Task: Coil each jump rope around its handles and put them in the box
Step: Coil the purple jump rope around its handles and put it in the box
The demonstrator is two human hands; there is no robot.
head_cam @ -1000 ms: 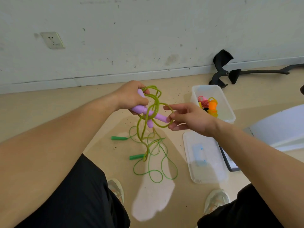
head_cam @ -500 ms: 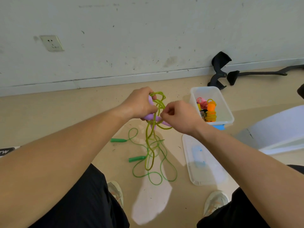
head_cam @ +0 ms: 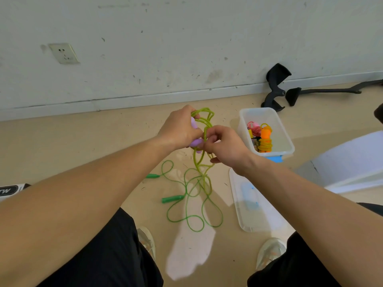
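Right hand (head_cam: 226, 148) had closed in hard against the left hand (head_cam: 178, 129)! A second back it was out pinching the 3 o'clock tip of the purple handles (head_cam: 195, 142); now the two hands were together, knuckles all but touching. The left hand gripped the handles, with loops of the yellow-green rope (head_cam: 204, 119) bunched above its fingers at 12 o'clock. The right hand's fingers curled round a strand right at the handles, which looked like a wrap being drawn snug. Plenty of that rope hung loose toward 6 o'clock, so by my read the coil was barely begun. Beneath it on the floor the green jump rope (head_cam: 186, 216) lay sprawled, not yet coiled. The box (head_cam: 289, 141) sat at 2 o'clock of the hands, with coiled ropes (head_cam: 265, 139) already inside, and its lid (head_cam: 255, 214) lay at 5 o'clock
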